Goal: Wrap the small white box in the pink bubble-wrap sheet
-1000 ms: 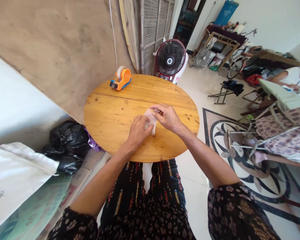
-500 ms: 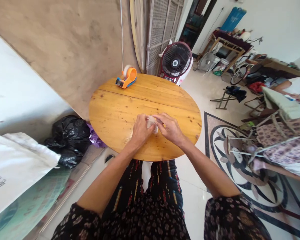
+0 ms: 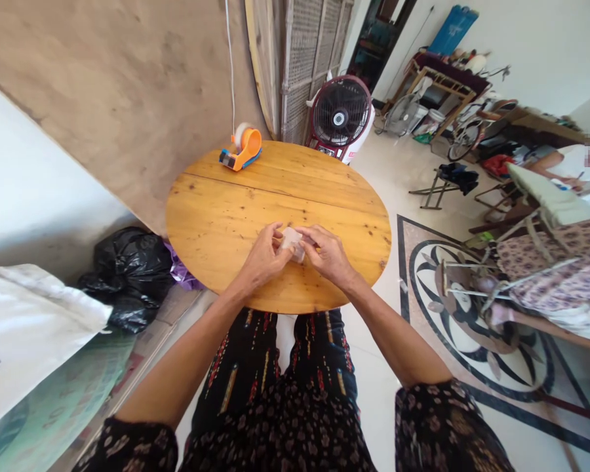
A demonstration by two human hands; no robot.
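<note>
Between my two hands, low over the near half of the round wooden table (image 3: 216, 229), is a small whitish, translucent piece (image 3: 292, 240); whether it is plastic or paper I cannot tell. My left hand (image 3: 267, 254) grips its left side, with the thumb in front and the index finger lifted a little off it. My right hand (image 3: 325, 252) pinches the right edge between thumb and fingers. At the table's far left edge stands an orange tape dispenser (image 3: 246, 147) with a roll of clear tape in it, apart from both hands.
Beyond the table stands a fan (image 3: 341, 118). On the floor to the left are a black plastic bag (image 3: 132, 262) and a white sack (image 3: 34, 314). At the right, people sit by a folding stool (image 3: 442, 187) and chairs.
My left hand has loosened and its fingers have spread, so more of the whitish piece shows. My right hand keeps its pinch. The whole view has shifted slightly.
</note>
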